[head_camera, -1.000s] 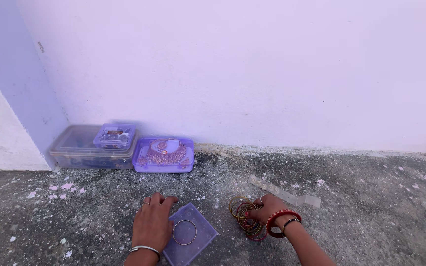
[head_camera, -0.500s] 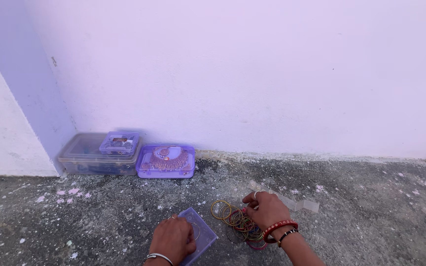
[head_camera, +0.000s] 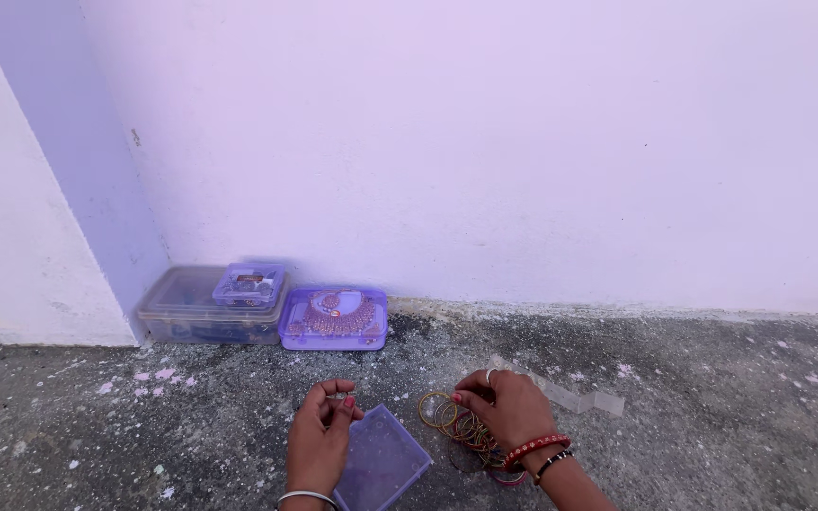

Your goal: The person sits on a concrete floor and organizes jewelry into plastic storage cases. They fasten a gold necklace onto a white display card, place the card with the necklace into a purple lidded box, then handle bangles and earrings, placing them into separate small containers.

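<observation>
My left hand [head_camera: 319, 435] is near the bottom edge, fingers pinched on a small item I cannot make out, next to a small clear purple box [head_camera: 382, 464] on the ground. My right hand [head_camera: 504, 405] rests on a pile of gold and red bangles [head_camera: 456, 424] just right of that box, fingertips on one bangle. Red and dark bangles sit on my right wrist and a silver one on my left.
Against the white wall stand a grey plastic container [head_camera: 182, 308] with a small purple box [head_camera: 250, 284] on top, and a purple jewellery box [head_camera: 335, 318] beside it. A clear plastic strip [head_camera: 575, 396] lies on the rough grey floor to the right.
My left hand has come off the small purple box and now pinches something small above it. My right hand stays on the bangles. The view has tilted up a little.
</observation>
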